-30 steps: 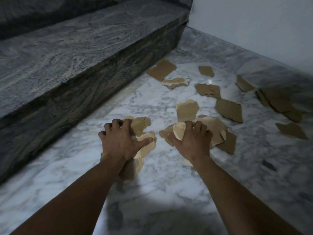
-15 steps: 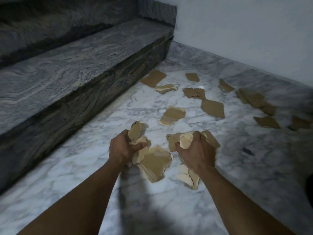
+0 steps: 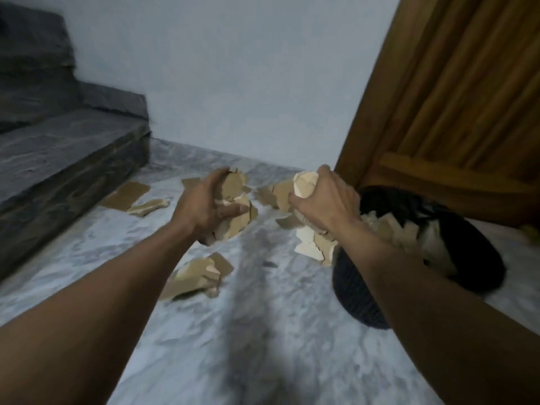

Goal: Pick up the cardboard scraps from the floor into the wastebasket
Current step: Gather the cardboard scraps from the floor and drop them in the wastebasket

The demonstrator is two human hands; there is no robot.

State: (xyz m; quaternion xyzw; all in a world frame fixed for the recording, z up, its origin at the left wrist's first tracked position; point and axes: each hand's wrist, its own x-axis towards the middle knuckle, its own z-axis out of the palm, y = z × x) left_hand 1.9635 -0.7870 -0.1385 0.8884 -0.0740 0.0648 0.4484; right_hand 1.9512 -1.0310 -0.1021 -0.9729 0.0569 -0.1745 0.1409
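My left hand (image 3: 204, 209) grips a bunch of brown cardboard scraps (image 3: 235, 206), held up above the marble floor. My right hand (image 3: 324, 200) grips a second bunch of scraps (image 3: 305, 185), with pale pieces hanging below it (image 3: 312, 247), right beside the rim of the dark wastebasket (image 3: 362, 296). The wastebasket stands on the floor at the right and holds several scraps (image 3: 388, 229). A small heap of scraps (image 3: 198, 277) lies on the floor under my left forearm. More scraps (image 3: 128, 194) lie near the step.
A dark stone step (image 3: 64, 159) runs along the left. A white wall (image 3: 233, 83) closes the back. A wooden door (image 3: 455, 97) stands at the right, just behind the wastebasket. Grey marble floor (image 3: 263, 346) stretches toward me.
Both hands lifted off the floor with their bunches of scraps and swung right toward the wastebasket, which has come into view. Some pieces dropped from my left hand onto the floor.
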